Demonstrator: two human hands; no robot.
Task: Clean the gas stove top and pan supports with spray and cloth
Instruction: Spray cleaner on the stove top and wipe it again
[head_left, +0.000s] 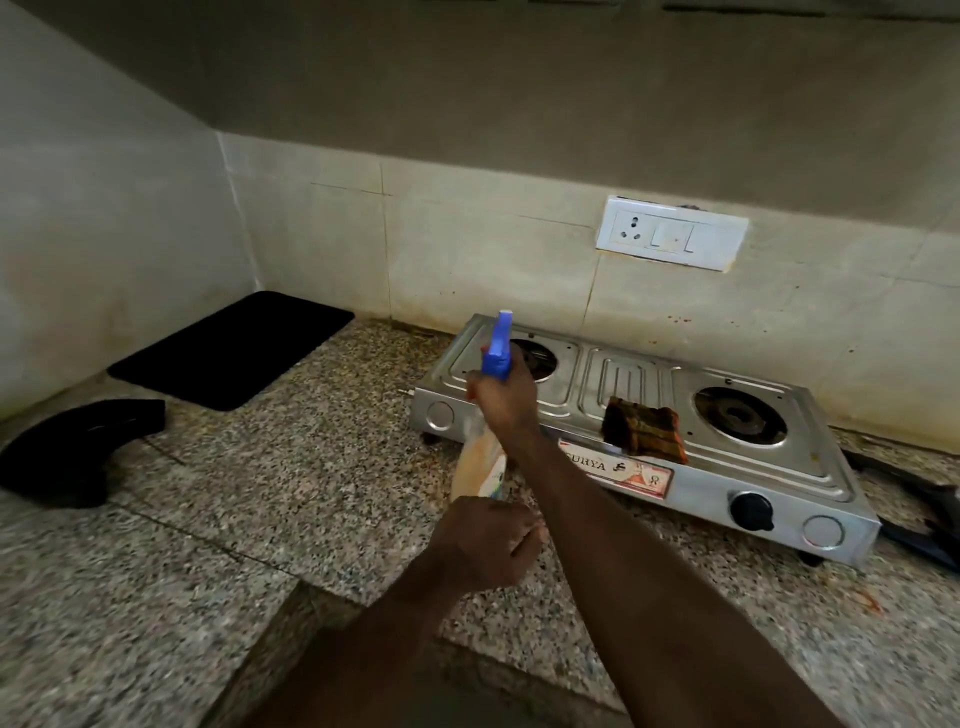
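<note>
Right hand (503, 401): fingers wrapped round the neck of the spray bottle (479, 462), just under its blue trigger head (497, 347); the arm reaches in from the lower right.
Left hand (483, 540): curled below the right-hand grip, against the bottle's base. I cannot tell whether it grips the base or only meets it, as the hand hides the bottom edge.
Spray bottle: held off the counter, tilted, with its base toward the person and the nozzle pointing up and away. The body is pale and translucent with an orange tint and a label partly in view.
Gas stove (628, 384): just beyond and to the right of the right-hand grip, which overlaps its near-left corner in this view. It is steel, with two burners and a ribbed middle panel.
Left burner (537, 358): directly behind the gripping hand and partly hidden by it.
Right burner (740, 415): well to the right of the grip, with a dark, stained ring.
Cloth (644, 428): a brown checked cloth, folded, lying on the stove's middle panel to the right of the grip, apart from both hands.
Stove front: a sticker (618, 470) reading SURYA beside the right forearm, and a black knob (751, 512) farther right.
Counter (260, 493): speckled granite under both hands.
Black mat (234, 348): far left of the grip, in the corner.
</note>
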